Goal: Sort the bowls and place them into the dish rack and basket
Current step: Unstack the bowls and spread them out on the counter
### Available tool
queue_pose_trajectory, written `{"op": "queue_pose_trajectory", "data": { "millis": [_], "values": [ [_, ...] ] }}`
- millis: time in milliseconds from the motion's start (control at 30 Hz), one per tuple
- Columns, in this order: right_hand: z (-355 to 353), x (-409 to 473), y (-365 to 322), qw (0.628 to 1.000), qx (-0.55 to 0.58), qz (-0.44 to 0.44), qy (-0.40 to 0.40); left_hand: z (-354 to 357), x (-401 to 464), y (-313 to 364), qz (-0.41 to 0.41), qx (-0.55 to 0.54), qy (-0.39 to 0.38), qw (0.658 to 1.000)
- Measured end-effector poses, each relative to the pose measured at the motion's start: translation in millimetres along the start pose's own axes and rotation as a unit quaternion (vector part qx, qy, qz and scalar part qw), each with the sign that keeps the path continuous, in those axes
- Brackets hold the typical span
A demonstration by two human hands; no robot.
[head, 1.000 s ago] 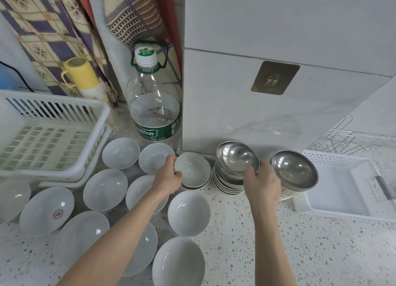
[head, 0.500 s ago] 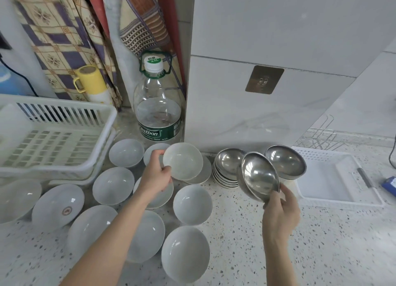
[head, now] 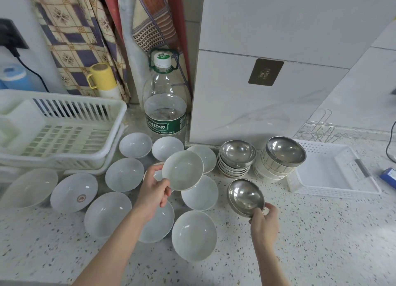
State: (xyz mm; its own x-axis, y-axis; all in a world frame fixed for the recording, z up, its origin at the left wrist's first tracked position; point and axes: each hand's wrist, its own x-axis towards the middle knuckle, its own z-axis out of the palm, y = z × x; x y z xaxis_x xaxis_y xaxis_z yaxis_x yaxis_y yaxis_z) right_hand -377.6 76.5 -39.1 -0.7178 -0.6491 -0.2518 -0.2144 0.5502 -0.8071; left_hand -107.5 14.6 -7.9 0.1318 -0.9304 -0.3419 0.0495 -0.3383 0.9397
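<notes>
Far left: white dish rack seated on the speckled counter, slatted wall facing right. Behind it: yellow mug against patterned cloth. In front and right of the rack: loose white bowls spread upright across the counter, one with a red emblem at its base. Rear centre: clear water bottle, green label, standing beside the white wall panel. Centre: left hand raised above the spread bowls, gripping a white bowl at its near rim, thumb on the inner face, bowl tilted toward the camera. Right of centre: stack of steel bowls at the wall base, touching a second stack of steel-lined bowls. Below those stacks: right hand pinching a single steel bowl at its lower rim, bowl tilted, clear of the counter. Far right: shallow white basket just beside the second stack; wire rack behind it.
</notes>
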Motion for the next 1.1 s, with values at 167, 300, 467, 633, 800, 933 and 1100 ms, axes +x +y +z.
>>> {"op": "queue_pose_trajectory", "data": {
  "millis": [167, 300, 467, 633, 800, 933, 1100],
  "values": [
    [10.3, -0.8, -3.9, 1.0, -0.013, 0.01, -0.021, -3.0, -13.6, -2.1, 0.004, 0.018, 0.011, 1.0],
    [15.4, -1.3, -2.5, 0.999, -0.037, 0.011, -0.03, -6.1, -21.4, -1.5, 0.007, 0.018, 0.007, 1.0],
    [19.2, -1.9, 0.8, 0.997, -0.051, 0.013, -0.052, -8.9, -30.5, -1.9, 0.013, 0.017, 0.006, 1.0],
    [18.5, -6.0, 2.8, 0.997, -0.036, 0.006, -0.073, -12.9, -41.6, -3.2, 0.022, 0.015, -0.002, 1.0],
    [9.3, -21.1, 5.6, 0.992, 0.043, 0.027, -0.113, -18.4, -57.2, -6.3, 0.014, 0.018, -0.019, 1.0],
    [-1.9, -51.6, 12.0, 0.994, 0.033, 0.02, -0.106, -21.7, -76.6, -7.1, -0.001, 0.043, -0.053, 0.998],
    [-24.7, -89.1, 10.6, 0.981, 0.05, -0.011, -0.185, -12.7, -106.7, -7.7, -0.006, 0.092, -0.121, 0.988]
  ]
}}
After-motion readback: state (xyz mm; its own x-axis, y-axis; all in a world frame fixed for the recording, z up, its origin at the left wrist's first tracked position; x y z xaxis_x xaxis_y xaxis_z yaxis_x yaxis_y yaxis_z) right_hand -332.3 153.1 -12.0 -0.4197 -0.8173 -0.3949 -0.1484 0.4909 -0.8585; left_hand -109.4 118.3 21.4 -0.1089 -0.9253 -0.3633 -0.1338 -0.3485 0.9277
